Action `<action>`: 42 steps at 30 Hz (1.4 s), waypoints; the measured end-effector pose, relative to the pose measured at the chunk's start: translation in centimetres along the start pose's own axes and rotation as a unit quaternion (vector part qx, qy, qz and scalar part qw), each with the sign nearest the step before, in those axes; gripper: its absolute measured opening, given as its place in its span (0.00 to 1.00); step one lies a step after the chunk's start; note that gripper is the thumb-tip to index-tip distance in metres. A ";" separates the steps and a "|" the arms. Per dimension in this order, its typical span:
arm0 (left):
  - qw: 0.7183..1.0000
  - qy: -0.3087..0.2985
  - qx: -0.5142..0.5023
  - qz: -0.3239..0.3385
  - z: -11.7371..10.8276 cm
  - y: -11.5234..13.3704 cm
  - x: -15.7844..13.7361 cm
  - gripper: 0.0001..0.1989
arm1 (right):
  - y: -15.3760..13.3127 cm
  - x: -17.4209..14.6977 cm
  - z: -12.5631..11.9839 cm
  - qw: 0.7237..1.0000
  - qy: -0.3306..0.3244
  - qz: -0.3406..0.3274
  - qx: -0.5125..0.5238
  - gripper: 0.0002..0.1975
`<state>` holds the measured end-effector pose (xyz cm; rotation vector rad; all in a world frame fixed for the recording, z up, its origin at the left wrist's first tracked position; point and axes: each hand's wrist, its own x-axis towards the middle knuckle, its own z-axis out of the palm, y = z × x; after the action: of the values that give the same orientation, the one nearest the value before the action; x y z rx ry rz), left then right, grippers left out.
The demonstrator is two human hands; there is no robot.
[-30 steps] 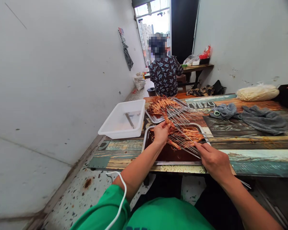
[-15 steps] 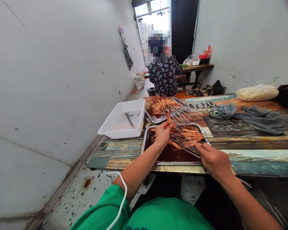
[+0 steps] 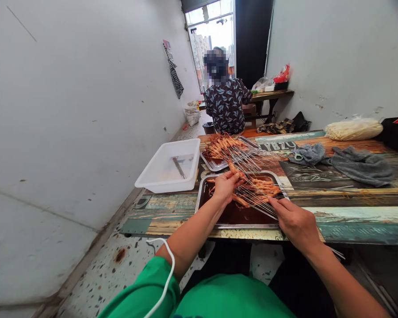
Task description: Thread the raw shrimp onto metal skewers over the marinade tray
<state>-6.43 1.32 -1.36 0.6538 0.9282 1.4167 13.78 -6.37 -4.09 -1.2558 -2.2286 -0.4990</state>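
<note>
My left hand [image 3: 226, 185] is closed around an orange-brown piece of food [image 3: 232, 167] that looks like a chicken foot, held above the near metal tray [image 3: 280, 226]. My right hand [image 3: 293, 218] pinches a thin metal skewer [image 3: 257, 187], which slants up toward that piece; whether its tip is inside is hidden by my left fingers. More skewers stick out below my right hand. Within the near tray, similar skewered pieces [image 3: 263, 187] lie in dark brown sauce [image 3: 242, 216]. Behind it, a second tray [image 3: 215, 166] bears a heap of skewered pieces [image 3: 223, 145], their metal sticks pointing right.
Left of the trays stands a white plastic tub [image 3: 167, 185] with a metal tool [image 3: 178, 168] inside. Grey cloths [image 3: 361, 165] and a bagged pale bundle [image 3: 353, 129] lie on the right of the wooden table [image 3: 361, 216]. Farther back, a person [image 3: 225, 106] sits facing away.
The food piece in my left hand has tipped lower and leftward, and my left hand has shifted slightly. My right hand stays nearly in place.
</note>
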 end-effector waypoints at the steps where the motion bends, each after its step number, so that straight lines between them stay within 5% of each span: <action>1: 1.000 -0.004 -0.003 -0.007 0.0 0.1 0.0 0.03 | 0.0 0.0 -0.1 1.000 0.003 -0.001 0.008 0.20; 25: 0.991 0.018 -0.045 -0.128 0.5 0.5 -0.1 0.06 | 0.2 0.0 0.0 0.999 -0.003 0.024 0.048 0.19; 42: 0.990 -0.024 -0.011 -0.138 0.8 0.1 -0.9 0.07 | 0.4 0.3 0.4 0.995 -0.029 0.038 0.092 0.18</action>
<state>-5.71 0.61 -0.74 0.5178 0.9253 1.1598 13.86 -5.77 -4.18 -1.2678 -2.2076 -0.2243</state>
